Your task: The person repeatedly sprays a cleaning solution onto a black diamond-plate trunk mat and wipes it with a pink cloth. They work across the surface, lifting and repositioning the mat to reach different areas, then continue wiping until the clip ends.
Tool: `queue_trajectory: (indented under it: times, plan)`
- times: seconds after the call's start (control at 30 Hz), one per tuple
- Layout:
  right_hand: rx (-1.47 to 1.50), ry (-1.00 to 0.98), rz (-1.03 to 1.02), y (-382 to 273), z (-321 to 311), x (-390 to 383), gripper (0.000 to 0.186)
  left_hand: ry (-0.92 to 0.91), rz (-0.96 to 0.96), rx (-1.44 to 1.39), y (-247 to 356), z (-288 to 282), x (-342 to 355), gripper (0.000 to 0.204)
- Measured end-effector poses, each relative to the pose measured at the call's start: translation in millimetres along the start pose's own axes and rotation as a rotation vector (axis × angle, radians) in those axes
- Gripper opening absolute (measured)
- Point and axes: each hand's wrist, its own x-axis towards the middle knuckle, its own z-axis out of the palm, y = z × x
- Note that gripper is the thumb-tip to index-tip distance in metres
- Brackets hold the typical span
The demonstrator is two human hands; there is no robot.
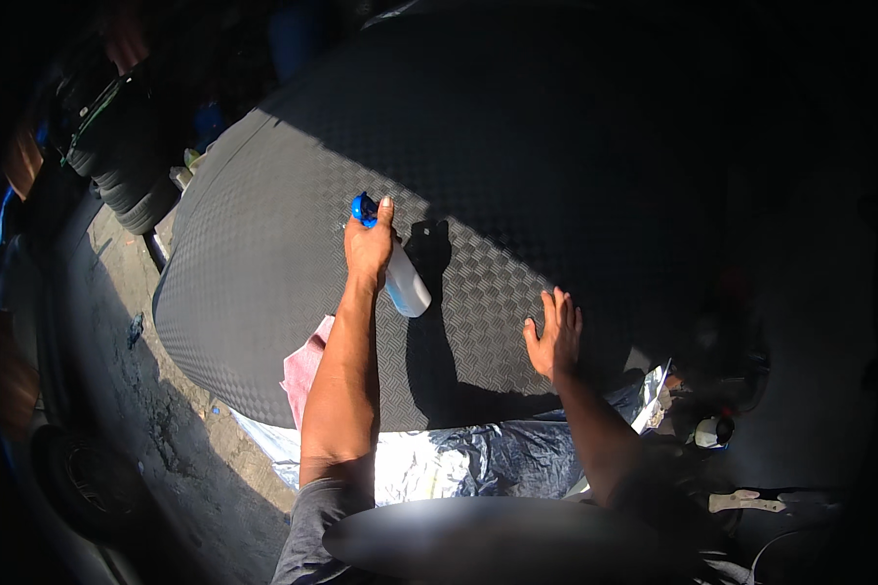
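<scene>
My left hand (369, 246) grips a white spray bottle (406, 285) with a blue trigger head (364, 208), held over a large dark mat (263, 253) with a checker-plate pattern. My right hand (554, 336) lies flat on the mat with its fingers spread, to the right of the bottle. A pink cloth (302, 369) lies on the mat's near edge, partly under my left forearm. The bottle and my arm cast a shadow on the sunlit part of the mat.
Crinkled shiny plastic sheeting (439, 458) sticks out under the mat's near edge. Stacked tyres (132, 185) stand at the back left, and rough ground (146, 409) runs along the left. Dark clutter fills the right side. A dark rounded shape (478, 541) sits at the bottom.
</scene>
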Motion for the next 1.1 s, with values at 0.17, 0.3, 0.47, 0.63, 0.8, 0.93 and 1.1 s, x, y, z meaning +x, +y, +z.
queue_trajectory:
  times: [0.17,0.3,0.47,0.63,0.8,0.93,1.1]
  plan:
    - [0.04,0.013,0.026,2.4,3.1,4.2,0.072,0.053,0.162,0.557,8.1,46.8,12.4,0.053]
    - [0.055,-0.025,0.043,3.6,2.3,7.4,0.071,0.043,0.187,0.647,14.7,77.8,3.5,0.056]
    - [0.058,0.061,0.002,8.4,8.5,5.3,0.073,-0.123,0.171,0.526,25.0,109.5,-5.5,0.052]
    - [0.077,0.049,0.0,10.2,9.9,5.3,0.073,-0.286,0.334,0.414,27.5,143.5,-9.6,0.056]
    - [0.084,0.032,0.022,11.1,9.8,6.0,0.074,-0.269,0.228,0.569,23.5,159.0,-4.0,0.055]
    - [0.093,0.037,0.015,11.5,10.7,5.3,0.074,-0.343,0.287,0.507,20.4,161.9,-5.7,0.057]
    - [0.114,0.043,0.013,10.9,10.4,5.4,0.074,-0.449,0.297,0.59,21.2,167.6,-15.5,0.061]
